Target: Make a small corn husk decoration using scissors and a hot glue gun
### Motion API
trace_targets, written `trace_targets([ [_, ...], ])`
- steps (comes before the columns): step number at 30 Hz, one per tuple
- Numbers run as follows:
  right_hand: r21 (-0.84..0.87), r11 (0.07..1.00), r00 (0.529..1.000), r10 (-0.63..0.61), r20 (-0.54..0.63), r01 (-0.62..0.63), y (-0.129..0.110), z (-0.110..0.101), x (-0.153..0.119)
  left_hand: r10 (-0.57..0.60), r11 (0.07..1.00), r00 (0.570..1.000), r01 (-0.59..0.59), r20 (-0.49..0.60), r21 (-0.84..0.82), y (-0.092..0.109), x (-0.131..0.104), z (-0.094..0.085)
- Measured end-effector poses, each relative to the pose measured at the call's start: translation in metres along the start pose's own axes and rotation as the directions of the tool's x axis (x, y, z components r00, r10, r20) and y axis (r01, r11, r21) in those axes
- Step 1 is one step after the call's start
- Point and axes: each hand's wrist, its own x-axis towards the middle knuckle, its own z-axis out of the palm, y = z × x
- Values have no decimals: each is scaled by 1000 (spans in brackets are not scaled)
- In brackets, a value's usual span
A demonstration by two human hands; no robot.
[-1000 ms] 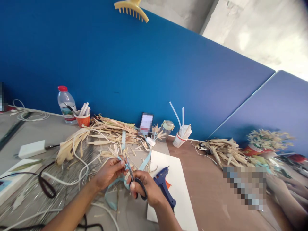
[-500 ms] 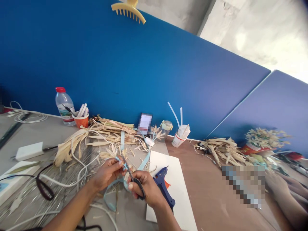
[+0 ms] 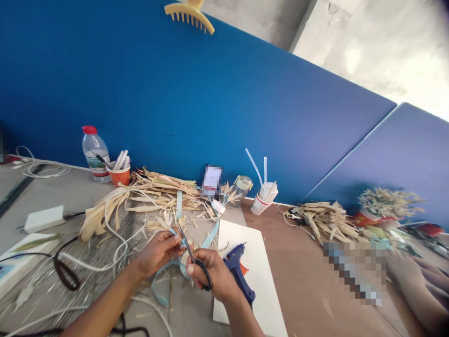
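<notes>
On the far left of the bench (image 3: 70, 194), a white block (image 3: 44, 219) is lying above a spread of thin wires (image 3: 87, 285), while a bottle (image 3: 95, 157) and an orange cup (image 3: 119, 177) are standing behind, near the blue partition (image 3: 150, 93). A white cable (image 3: 126, 244) is looping across the wires towards the left forearm, so a sideways sweep could be snagging it. The left hand (image 3: 158, 252) is pinching a small pale blue strip (image 3: 183, 243), and the scissors (image 3: 189, 250) are pointing past it, their blades close to that hand; a slipping strip or tilting blade could be nicking skin or cutting the wrong spot. Dried husks (image 3: 168, 187) are lying behind. The right hand (image 3: 208, 269) is gripping the scissors by their black handles; how far the blades are parted I cannot tell. A loose blue ribbon (image 3: 211, 235) is trailing nearby, where the blades could be catching it. A glue gun (image 3: 242, 281) is resting on a white sheet (image 3: 261, 262), crowding the right wrist; a paper cup (image 3: 260, 206) is standing beyond. Farther right, more husks (image 3: 326, 217) are lying, and another person's hand (image 3: 403, 267) is resting well apart.
</notes>
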Motion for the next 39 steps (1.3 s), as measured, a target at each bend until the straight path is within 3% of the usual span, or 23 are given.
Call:
trace_targets([
  [6,49,996,994,-81,68,78,3,-1,0,-20,999,1000,20,6,28,1,0,1],
  [13,-28,1000,1000,4,1,-4,-1,-2,-2,-24,1000,1000,24,-3,4,0,-1,1],
  [22,17,999,996,-53,71,51,0,0,-1,-39,999,999,39,-22,8,1,0,3],
  [29,33,999,999,-41,-9,41,4,2,2,-75,995,995,71,68,66,-6,-1,10],
  [32,43,995,995,-83,-47,85,1,-3,1,-17,1000,1000,17,12,-5,-3,-1,9],
  [39,-161,986,966,-88,-241,50,6,-16,7,84,996,996,-84,28,11,9,0,0],
])
